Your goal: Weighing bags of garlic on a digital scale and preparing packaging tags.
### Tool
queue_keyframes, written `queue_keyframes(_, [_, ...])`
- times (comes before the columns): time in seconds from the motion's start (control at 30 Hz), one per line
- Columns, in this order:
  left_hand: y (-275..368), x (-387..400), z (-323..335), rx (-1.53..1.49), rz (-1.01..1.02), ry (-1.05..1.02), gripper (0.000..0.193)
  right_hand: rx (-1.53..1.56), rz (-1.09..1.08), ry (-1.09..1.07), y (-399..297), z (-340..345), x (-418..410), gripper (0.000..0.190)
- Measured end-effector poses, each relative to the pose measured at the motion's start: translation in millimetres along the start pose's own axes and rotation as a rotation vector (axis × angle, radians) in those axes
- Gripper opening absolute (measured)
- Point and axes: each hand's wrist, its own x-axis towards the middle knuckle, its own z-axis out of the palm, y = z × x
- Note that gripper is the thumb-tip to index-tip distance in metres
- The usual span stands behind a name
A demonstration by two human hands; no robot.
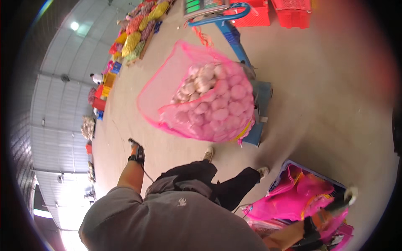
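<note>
A pink mesh bag (216, 116) full of garlic bulbs (201, 83) rests on a blue platform scale (262, 94), its mouth wide and sagging to the left. The scale's post rises to a display (205, 6) with green panels. My left hand (135, 150), with a black device strapped at the wrist, hangs away from the bag on the left; its fingers are small and unclear. At lower right, my blurred right hand (333, 208), dark-covered, is over a pile of bright pink mesh bags (282, 200) in a crate (287, 164). Whether it grips one is unclear.
Red plastic crates (292, 15) stand beyond the scale. Filled mesh sacks (135, 40) lie stacked at upper left, with a person (96, 77) near more crates farther along. My feet are on the floor between the scale and the crate of bags. A reddish blur covers the upper right.
</note>
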Motion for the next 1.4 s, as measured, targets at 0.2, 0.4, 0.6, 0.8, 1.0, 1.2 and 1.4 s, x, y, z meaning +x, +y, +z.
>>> queue_keyframes(0.2, [17.3,80.8,-48.3,0.049,-0.046,-0.113,0.087,0.44,-0.095,-0.597,-298.9,184.7,-92.5,0.028])
queue_keyframes(0.4, [-2.7,280.9,-114.7,-0.205,-0.081,-0.149,0.088,-0.317,-0.472,-0.717,-401.7,308.8,-204.1,0.016])
queue_keyframes(0.6, [-9.8,408.5,-175.0,-0.194,-0.274,-0.048,0.081,-0.291,-0.492,-0.362,-405.9,302.4,-256.2,0.02])
queue_keyframes(0.8, [-30.1,491.7,-153.1,-0.064,-0.391,-0.183,0.037,-0.123,-0.066,-0.009,-441.4,245.4,-316.6,0.023])
queue_keyframes(1.0, [60.7,399.4,-69.1,0.014,-0.385,-0.456,0.092,-0.02,-0.187,0.235,-465.9,207.7,-311.6,0.028])
queue_keyframes(1.2, [125.6,350.3,-17.9,-0.023,-0.378,-0.463,0.08,-0.059,-0.438,0.526,-521.4,218.4,-302.3,0.032])
queue_keyframes(1.4, [135.9,390.4,-14.9,-0.029,-0.289,-0.131,0.059,-0.103,-0.459,0.553,-530.3,224.6,-286.2,0.032])
